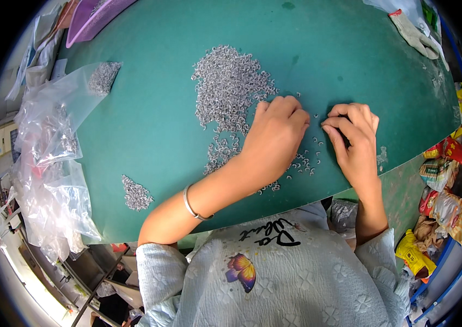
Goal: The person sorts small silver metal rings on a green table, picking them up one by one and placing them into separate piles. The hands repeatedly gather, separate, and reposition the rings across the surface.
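Note:
A large pile of small grey C-shaped metal pieces (225,84) lies on the green tabletop. My left hand (279,131) rests at its right edge, back upward, fingers curled in toward the table; whatever the fingertips touch is hidden. To the right, my right hand (353,136) has thumb and forefinger brought together in a pinch. Anything between those fingertips is too small to make out. Between and just below the hands, several loose C-shaped pieces (311,158) are scattered. A smaller heap of these pieces (137,194) sits apart at the left, near my left forearm.
Clear plastic bags (51,163) cover the table's left edge, one corner filled with grey pieces (103,78). A purple bin (92,22) stands at the far left. A work glove (413,35) lies at the far right. Colourful packages (443,210) sit beyond the right edge.

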{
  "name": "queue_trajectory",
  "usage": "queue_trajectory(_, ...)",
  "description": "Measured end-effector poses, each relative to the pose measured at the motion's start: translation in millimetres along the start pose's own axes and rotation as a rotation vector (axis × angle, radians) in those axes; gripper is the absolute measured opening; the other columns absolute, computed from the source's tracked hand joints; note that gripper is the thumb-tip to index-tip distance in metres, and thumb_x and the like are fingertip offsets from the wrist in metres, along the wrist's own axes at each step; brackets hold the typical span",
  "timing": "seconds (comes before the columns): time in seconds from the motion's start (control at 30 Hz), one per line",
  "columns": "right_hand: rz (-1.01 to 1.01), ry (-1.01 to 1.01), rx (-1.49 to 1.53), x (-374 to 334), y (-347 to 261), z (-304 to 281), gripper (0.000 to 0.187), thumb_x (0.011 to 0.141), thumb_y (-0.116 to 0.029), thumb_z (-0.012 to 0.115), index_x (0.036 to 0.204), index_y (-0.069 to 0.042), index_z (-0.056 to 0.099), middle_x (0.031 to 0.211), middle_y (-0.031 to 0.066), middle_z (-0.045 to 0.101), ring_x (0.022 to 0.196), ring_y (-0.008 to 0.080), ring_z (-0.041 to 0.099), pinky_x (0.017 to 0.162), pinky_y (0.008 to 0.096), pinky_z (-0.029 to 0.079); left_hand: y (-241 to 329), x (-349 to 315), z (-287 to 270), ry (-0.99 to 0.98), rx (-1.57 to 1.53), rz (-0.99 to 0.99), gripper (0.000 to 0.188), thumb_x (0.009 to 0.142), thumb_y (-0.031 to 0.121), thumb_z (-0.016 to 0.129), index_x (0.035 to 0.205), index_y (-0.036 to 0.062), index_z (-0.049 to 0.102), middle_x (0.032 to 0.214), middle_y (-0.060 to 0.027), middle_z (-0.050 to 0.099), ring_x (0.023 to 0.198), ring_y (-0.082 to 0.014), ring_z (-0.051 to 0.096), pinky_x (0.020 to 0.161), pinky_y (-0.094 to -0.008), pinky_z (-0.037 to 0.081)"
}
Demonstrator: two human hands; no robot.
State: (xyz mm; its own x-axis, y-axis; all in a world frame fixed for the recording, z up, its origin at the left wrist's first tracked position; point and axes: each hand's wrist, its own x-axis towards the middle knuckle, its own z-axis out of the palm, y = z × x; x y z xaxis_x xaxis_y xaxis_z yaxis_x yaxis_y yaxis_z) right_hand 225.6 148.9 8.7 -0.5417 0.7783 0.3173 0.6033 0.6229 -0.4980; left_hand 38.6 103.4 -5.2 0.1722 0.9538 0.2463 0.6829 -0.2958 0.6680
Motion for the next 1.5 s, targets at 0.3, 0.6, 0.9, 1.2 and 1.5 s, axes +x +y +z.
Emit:
queue_trajectory(0.3, 0.092, 0.045, -0.012, 1.2, 1.6, 5.3, 0.012, 0.075, -0.004, 0.077, 0.084, -0.006, 0.068, 0.094, 0.0023, 0.061, 0.095, 0.0230, 0.055, 0.084, 0.0357, 0.035, 13.3, -14.2, -16.8, -0.076, -0.074, -0.123, 0.014, 0.079, 0.002, 0.074, 0.091, 0.0028, 0.066, 0.099, -0.0107, 0.054, 0.094, -0.0294, 0.053, 0.083, -0.0399, 0.042)
queue_trajectory(0.6, 0.028, 0.037, 0.022, 8.4, -2.7, 4.9, 0.014, 0.075, -0.006, 0.077, 0.086, -0.006, 0.068, 0.099, 0.0026, 0.062, 0.096, 0.0230, 0.055, 0.084, 0.0368, 0.036, 10.5, -14.9, -20.7, -0.178, -0.008, -0.090, 0.013, 0.080, 0.006, 0.074, 0.089, 0.0049, 0.065, 0.097, -0.0080, 0.054, 0.095, -0.0267, 0.052, 0.079, -0.0379, 0.039)
queue_trajectory(0.9, -0.038, -0.057, 0.064, 6.6, -2.8, 2.2, 0.012, 0.076, -0.006, 0.076, 0.086, -0.006, 0.068, 0.100, 0.0019, 0.062, 0.098, 0.0237, 0.055, 0.084, 0.0385, 0.036, 9.0, -3.7, -15.0, -0.001, 0.076, -0.077, 0.016, 0.083, 0.008, 0.073, 0.096, 0.0060, 0.064, 0.090, -0.0071, 0.057, 0.087, -0.0263, 0.055, 0.076, -0.0386, 0.038)
queue_trajectory(1.2, 0.042, -0.015, 0.031, 9.0, -0.5, 10.5, 0.011, 0.076, -0.006, 0.076, 0.082, -0.006, 0.067, 0.098, 0.0023, 0.060, 0.098, 0.0238, 0.054, 0.083, 0.0383, 0.036, 1.3, -0.2, -4.4, 0.000, 0.085, -0.055, 0.014, 0.081, 0.006, 0.073, 0.092, 0.0053, 0.065, 0.089, -0.0072, 0.058, 0.086, -0.0262, 0.055, 0.075, -0.0387, 0.039)
queue_trajectory(1.5, 0.001, -0.031, 0.107, 15.7, -3.6, 10.9, 0.015, 0.076, -0.005, 0.076, 0.090, -0.007, 0.069, 0.099, 0.0026, 0.062, 0.097, 0.0237, 0.055, 0.083, 0.0380, 0.037, 3.5, -13.9, -10.9, -0.068, 0.039, 0.038, 0.014, 0.079, 0.003, 0.073, 0.090, 0.0053, 0.065, 0.090, -0.0064, 0.059, 0.086, -0.0258, 0.056, 0.075, -0.0377, 0.039)
